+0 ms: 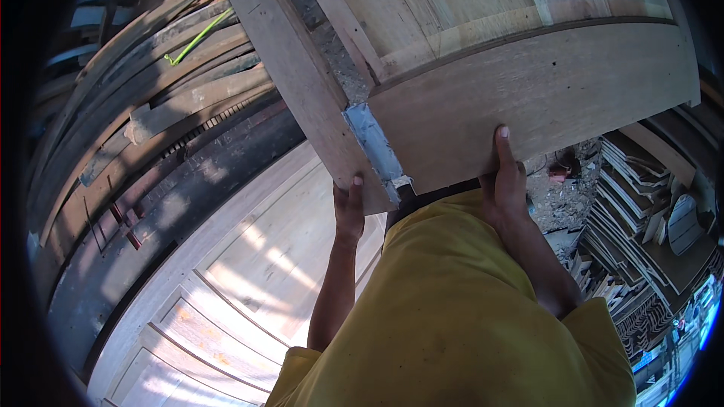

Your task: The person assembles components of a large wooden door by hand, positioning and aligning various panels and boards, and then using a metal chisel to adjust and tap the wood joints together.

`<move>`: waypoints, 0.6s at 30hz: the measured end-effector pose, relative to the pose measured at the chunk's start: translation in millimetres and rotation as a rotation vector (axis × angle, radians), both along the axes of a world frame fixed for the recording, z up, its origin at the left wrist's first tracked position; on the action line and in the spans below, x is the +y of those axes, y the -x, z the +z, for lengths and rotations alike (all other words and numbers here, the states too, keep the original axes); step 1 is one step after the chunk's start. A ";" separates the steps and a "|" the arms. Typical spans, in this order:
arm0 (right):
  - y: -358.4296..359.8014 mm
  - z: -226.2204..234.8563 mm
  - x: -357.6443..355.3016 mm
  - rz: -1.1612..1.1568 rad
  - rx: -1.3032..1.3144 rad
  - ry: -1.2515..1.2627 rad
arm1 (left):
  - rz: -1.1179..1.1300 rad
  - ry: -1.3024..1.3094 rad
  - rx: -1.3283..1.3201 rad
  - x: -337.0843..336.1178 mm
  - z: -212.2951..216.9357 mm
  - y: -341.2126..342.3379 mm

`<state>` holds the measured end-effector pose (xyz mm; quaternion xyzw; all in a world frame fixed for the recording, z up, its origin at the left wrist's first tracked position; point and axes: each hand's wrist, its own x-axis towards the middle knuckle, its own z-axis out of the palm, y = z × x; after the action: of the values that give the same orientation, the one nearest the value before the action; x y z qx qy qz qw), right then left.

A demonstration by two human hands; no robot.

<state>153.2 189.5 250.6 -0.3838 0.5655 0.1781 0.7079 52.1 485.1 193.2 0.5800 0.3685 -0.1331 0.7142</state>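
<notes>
Our panelled door [445, 7] is right in front of us, w/ a wide rail [573, 90] on its near edge. A side board [290, 68] runs along its left, gap btwn, bridged near us by a pale smeared tongue [373, 143]. Left hand [349, 215] grasps the board's near end; right hand [507, 181] clasps the rail, thumb on top. Poss. trouble: uneven pressure could skew the board & make the tongue bind or split; the smear, if wet, might let it slip. Farther out: 2nd door [249, 256] near left, planks [181, 83] piled far left, thin boards [633, 211] stacked right. Can't see fingers under the wood or what props it; far ends cut off.
</notes>
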 end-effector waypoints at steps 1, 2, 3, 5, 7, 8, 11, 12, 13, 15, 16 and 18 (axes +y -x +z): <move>1.0 1.2 0.5 0.009 0.033 0.030 | 0.004 0.018 0.007 -0.5 -0.3 1.6; 0.8 0.6 0.9 -0.002 0.004 0.016 | 0.000 0.013 0.022 0.5 -0.4 -0.1; 2.6 -1.6 0.5 -0.012 -0.025 0.001 | -0.005 0.010 0.036 0.9 0.0 -0.3; 8.5 -6.5 0.2 -0.013 -0.067 -0.005 | -0.017 0.035 0.075 3.1 0.7 0.1; 12.5 -10.5 -0.6 0.017 -0.123 0.006 | -0.023 0.088 0.094 3.6 2.5 -2.0; 14.1 -12.2 3.5 -0.017 -0.165 0.028 | -0.063 0.066 0.117 5.5 6.2 -6.1; 15.1 -14.5 11.8 -0.080 -0.342 0.058 | -0.142 -0.021 0.120 4.4 15.6 -17.3; 13.7 -5.8 15.0 -0.108 -0.354 0.083 | -0.138 0.051 0.031 10.8 0.8 -7.0; 20.1 -19.6 15.6 -0.157 -0.424 0.138 | -0.178 0.016 -0.046 11.7 1.0 -9.0; 26.2 -34.1 12.9 -0.156 -0.346 0.126 | -0.238 0.115 0.002 12.3 31.2 -23.5; 21.4 -25.7 20.9 -0.151 -0.361 0.167 | -0.294 0.065 -0.068 20.0 13.2 -16.8; 19.8 -4.0 33.4 -0.153 -0.361 0.267 | -0.306 0.107 -0.067 22.3 13.3 -19.2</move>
<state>133.5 222.9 246.7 -0.4558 0.4756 -0.0241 0.7520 71.3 507.4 206.5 0.5947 0.2443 -0.2400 0.7274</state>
